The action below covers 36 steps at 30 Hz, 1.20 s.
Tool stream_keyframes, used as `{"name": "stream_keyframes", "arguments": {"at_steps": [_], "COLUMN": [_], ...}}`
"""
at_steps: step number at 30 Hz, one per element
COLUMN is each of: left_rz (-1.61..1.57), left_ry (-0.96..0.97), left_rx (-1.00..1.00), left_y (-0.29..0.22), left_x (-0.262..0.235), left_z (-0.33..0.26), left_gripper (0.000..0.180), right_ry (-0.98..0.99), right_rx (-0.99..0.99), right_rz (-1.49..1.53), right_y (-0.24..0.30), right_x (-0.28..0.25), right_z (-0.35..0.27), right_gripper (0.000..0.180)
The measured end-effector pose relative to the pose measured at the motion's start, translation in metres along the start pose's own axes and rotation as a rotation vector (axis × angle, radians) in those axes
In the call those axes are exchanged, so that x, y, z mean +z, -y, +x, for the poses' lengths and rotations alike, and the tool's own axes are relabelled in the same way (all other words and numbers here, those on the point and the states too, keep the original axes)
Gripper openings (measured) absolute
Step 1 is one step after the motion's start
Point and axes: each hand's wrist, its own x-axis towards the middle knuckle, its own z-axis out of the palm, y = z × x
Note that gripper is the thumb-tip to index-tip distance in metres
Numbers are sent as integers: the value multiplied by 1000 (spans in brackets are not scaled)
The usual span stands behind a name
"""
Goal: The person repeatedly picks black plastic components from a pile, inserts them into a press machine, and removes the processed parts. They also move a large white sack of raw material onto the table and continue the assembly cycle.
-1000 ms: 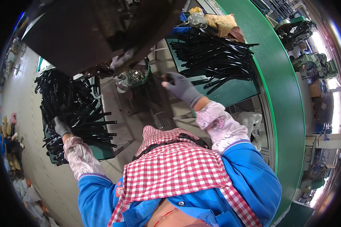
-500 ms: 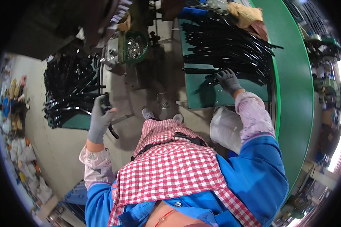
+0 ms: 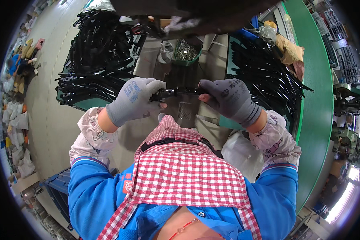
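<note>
In front of my body both hands, in grey gloves, are level and face each other. My left hand (image 3: 135,99) is closed round a dark black fitting (image 3: 161,95), mostly hidden by the fingers. From the other side my right hand (image 3: 231,101) grips a glossy black tube (image 3: 186,91), whose far part is covered by the glove. The two black pieces meet end to end between the hands; whether one sits inside the other I cannot tell.
Glossy black tubes are heaped on the left stand (image 3: 84,103), and another heap (image 3: 264,76) lies at the right. A green bin (image 3: 187,63) of small metal parts stands beyond my hands. A white bag (image 3: 241,151) hangs beside the long green table (image 3: 317,120). Dark machinery (image 3: 196,14) overhangs the top.
My right hand has left the tubes on the right and come to the middle with a black tube in it. My left hand has moved right and inward, still holding its black piece.
</note>
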Motion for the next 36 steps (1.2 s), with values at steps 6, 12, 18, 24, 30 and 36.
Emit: {"name": "stream_keyframes", "arguments": {"at_steps": [6, 12, 18, 24, 30, 36], "left_rz": [255, 514, 558, 516, 477, 556], "left_ry": [-33, 58, -69, -244, -81, 279], "left_rx": [108, 159, 238, 370, 413, 318], "left_y": [38, 62, 85, 106, 122, 124], "left_x": [-28, -41, -56, -53, -41, -57], "left_z": [-9, 3, 32, 68, 82, 107], "left_gripper": [38, 43, 36, 32, 28, 35], "right_ry": [120, 104, -163, -333, 235, 595], "right_rx": [23, 49, 45, -59, 327, 670], "right_rz": [-180, -315, -398, -628, 15, 494], "right_y": [21, 38, 14, -21, -41, -16], "right_x": [13, 35, 46, 43, 65, 28], "right_z": [49, 86, 104, 108, 115, 140], "right_gripper": [36, 42, 33, 40, 48, 52]}}
